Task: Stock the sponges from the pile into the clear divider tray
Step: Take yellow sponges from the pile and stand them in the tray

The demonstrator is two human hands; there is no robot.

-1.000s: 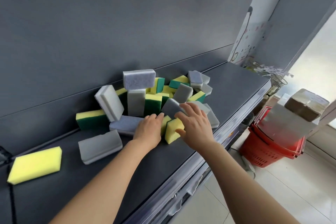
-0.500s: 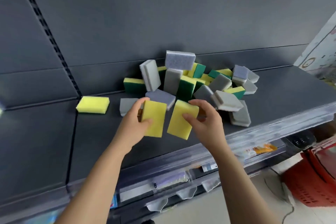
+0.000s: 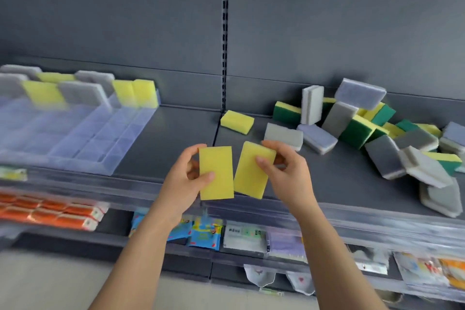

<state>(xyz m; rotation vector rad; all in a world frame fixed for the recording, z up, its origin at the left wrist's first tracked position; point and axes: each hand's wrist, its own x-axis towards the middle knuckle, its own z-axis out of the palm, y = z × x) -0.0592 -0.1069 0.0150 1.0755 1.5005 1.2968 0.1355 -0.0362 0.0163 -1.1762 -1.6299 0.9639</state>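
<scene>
My left hand (image 3: 185, 181) pinches one yellow sponge (image 3: 217, 173) upright by its left edge. Beside it my right hand (image 3: 289, 173) holds a second yellow sponge (image 3: 253, 170), tilted slightly. Both are held above the shelf's front edge, between the pile and the tray. The pile of grey, yellow and green sponges (image 3: 372, 128) lies on the shelf to the right. The clear divider tray (image 3: 75, 133) sits at the left, with several yellow and grey sponges standing along its back row (image 3: 75, 90); its front compartments are bare.
A lone yellow sponge (image 3: 237, 121) lies on the dark shelf (image 3: 171, 138) near the back upright post (image 3: 225, 33). A clear front rail (image 3: 352, 219) edges the shelf. Below hang packaged goods: orange packs (image 3: 50, 211) and blue packets (image 3: 201, 233).
Both hands lifted a yellow sponge each from the pile and carried them left. The view swung left, so the divider tray has come into sight.
</scene>
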